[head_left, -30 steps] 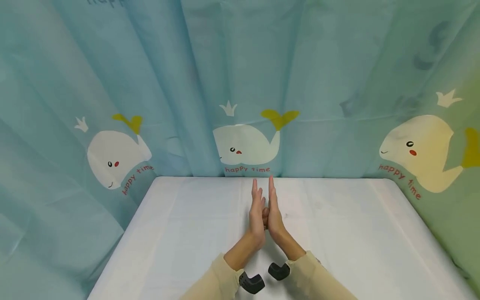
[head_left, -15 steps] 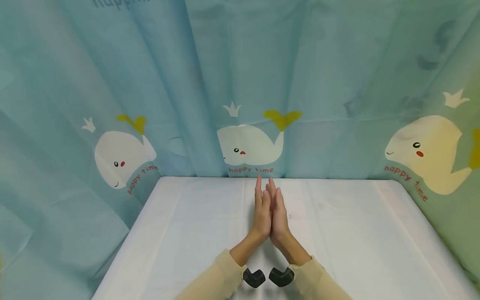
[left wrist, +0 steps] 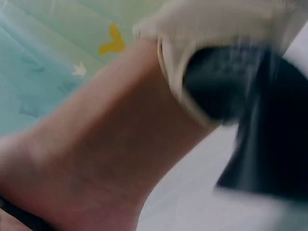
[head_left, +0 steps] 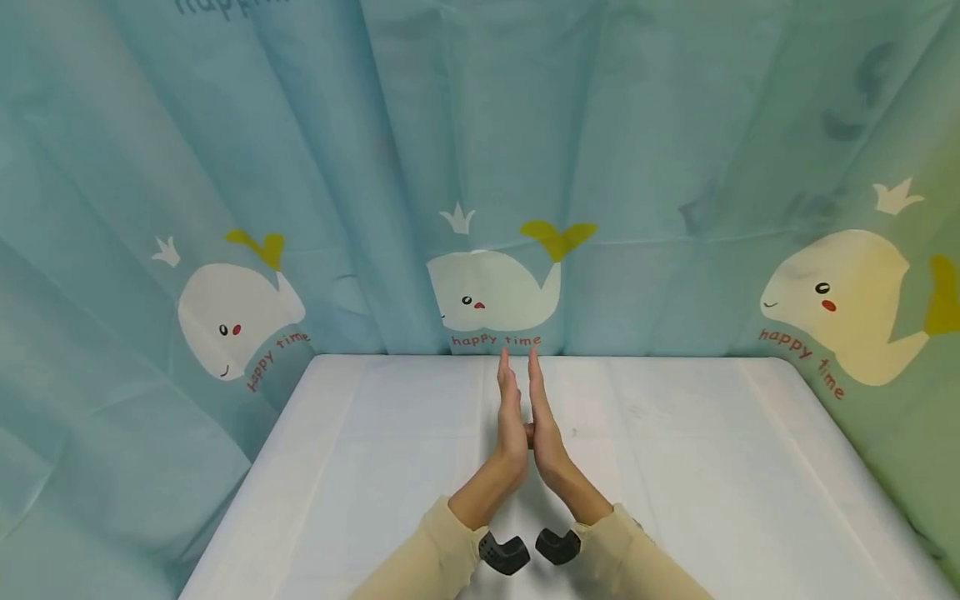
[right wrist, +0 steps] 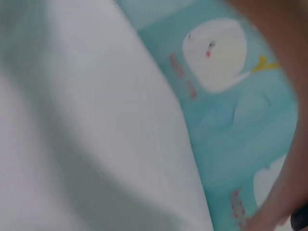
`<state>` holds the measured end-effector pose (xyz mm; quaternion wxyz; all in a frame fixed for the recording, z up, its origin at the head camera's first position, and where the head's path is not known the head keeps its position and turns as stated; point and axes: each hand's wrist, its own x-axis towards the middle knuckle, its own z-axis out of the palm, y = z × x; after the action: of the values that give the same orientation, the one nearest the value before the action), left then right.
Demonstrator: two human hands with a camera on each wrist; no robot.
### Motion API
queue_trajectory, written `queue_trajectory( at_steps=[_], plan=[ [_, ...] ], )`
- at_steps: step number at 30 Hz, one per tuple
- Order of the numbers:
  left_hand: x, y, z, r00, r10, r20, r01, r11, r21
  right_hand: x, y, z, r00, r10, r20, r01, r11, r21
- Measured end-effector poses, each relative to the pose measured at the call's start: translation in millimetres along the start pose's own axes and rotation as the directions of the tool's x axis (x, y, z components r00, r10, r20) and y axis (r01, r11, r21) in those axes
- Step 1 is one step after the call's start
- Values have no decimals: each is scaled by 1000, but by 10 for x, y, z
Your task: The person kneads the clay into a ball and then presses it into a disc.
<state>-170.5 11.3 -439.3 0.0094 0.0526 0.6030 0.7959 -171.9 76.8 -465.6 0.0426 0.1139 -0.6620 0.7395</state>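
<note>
In the head view both hands stand upright over the middle of the white table, palms turned toward each other. My left hand [head_left: 512,425] has straight fingers that point away from me. Just right of it my right hand [head_left: 547,429] mirrors it, also with straight fingers. The heels of the hands are close together, and a narrow gap runs between the fingers. A small brown patch [head_left: 530,435] shows between the palms; whether it is bent fingers or a held thing, I cannot tell. In the left wrist view a blurred bare wrist [left wrist: 110,130] fills the middle.
Around the white table [head_left: 397,417] hangs a blue-green curtain [head_left: 645,167] with printed whales and "happy time" lettering. Black wrist cameras [head_left: 504,554] sit under both cream sleeves [head_left: 423,554]. In the right wrist view the table edge meets the curtain.
One second ago the hands stood much as now. Half a second ago thumbs showed on top and the palms looked tighter; since then both hands have turned and the gap has opened.
</note>
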Motion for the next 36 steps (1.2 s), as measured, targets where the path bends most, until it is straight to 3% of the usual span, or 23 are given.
queue_trajectory(
  at_steps=[4, 7, 13, 16, 18, 20, 24, 27, 32, 36],
  plan=[
    [46, -42, 19, 997, 63, -41, -60, 996, 68, -62, -57, 27, 999, 46, -7, -45, 987, 152],
    [81, -111, 33, 990, 132, -40, -126, 982, 139, -81, -102, 19, 995, 92, -29, -82, 966, 245],
    [145, -257, 18, 980, 198, 8, -196, 965, 176, -105, -111, -16, 988, 148, -41, -126, 934, 334],
    [140, -295, 15, 977, 207, 58, -215, 951, 221, -91, -95, -43, 985, 162, -59, -134, 935, 329],
    [95, -294, 19, 977, 195, 90, -212, 947, 243, -60, -75, -65, 981, 177, -80, -147, 945, 293],
    [40, -264, 16, 981, 162, 110, -183, 958, 221, -13, -48, -85, 980, 177, -91, -151, 959, 238],
    [-45, -146, -4, 991, 90, 97, -99, 991, 88, 73, 14, -101, 988, 126, -87, -119, 990, 82],
    [-75, -69, -16, 994, 69, 80, -72, 997, 37, 119, 52, -105, 996, 52, -76, -53, 999, -1],
    [-89, -38, -30, 997, 38, 72, -39, 999, 14, 142, 90, -88, 999, 1, -52, -2, 1000, -9],
    [-14, -45, -39, 999, 38, -2, -38, 999, 31, 88, 55, -12, 1000, 15, 18, -16, 999, 52]
  ],
)
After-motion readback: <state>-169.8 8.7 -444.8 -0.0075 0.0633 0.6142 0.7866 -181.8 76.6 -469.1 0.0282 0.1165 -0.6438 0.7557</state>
